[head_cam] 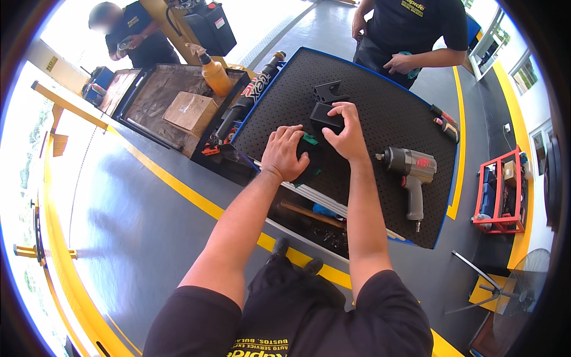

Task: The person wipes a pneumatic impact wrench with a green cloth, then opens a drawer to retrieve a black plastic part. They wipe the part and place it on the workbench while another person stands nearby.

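Observation:
My right hand (349, 131) grips a black rectangular block (322, 117) by its right side, thumb at the near edge and fingers on top. Just beyond the block lies a black bracket-like part (329, 92) with an open, forked side. My left hand (283, 154) is palm down with its fingers and thumb apart, over a dark item that blends into the mat. Green strips (310, 139) show beside its fingertips; what is under the palm is hidden. To the right of my right forearm, a grey pistol-grip impact wrench (410, 172) lies on the perforated black worktop (374, 107).
An open drawer (319, 230) with loose hardware is below the worktop's near edge. Left stands a cart with a cardboard box (191, 111) and an orange spray bottle (215, 76). One person (401, 40) stands across the worktop, another (138, 35) at far left. A fan (522, 290) stands right.

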`<state>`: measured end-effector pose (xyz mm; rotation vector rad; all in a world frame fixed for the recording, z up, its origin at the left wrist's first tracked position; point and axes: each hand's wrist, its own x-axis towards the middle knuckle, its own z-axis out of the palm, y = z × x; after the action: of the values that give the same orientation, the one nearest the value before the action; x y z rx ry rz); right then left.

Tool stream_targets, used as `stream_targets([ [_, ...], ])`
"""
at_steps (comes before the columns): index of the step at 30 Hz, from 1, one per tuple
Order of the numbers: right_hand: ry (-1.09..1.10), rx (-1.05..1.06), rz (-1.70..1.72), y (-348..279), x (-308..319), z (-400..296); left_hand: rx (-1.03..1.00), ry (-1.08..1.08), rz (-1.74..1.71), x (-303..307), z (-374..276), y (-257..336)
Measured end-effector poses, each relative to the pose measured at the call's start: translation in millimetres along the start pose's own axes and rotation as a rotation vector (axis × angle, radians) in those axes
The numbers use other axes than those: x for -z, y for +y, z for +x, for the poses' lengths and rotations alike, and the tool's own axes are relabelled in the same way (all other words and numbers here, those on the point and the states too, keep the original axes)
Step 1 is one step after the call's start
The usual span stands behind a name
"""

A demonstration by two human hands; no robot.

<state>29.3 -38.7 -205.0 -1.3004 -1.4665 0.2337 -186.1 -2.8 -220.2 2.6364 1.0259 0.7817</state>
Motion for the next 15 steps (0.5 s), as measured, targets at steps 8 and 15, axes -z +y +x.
stream_targets([
  [8, 0.14, -0.258, 0.095, 27, -10, -1, -0.008, 0.003, -0.003, -1, -1, 1],
  [15, 0.199, -0.454, 0.179, 33, -10, 0, -0.004, 0.0, 0.005, 0, -2, 0],
])
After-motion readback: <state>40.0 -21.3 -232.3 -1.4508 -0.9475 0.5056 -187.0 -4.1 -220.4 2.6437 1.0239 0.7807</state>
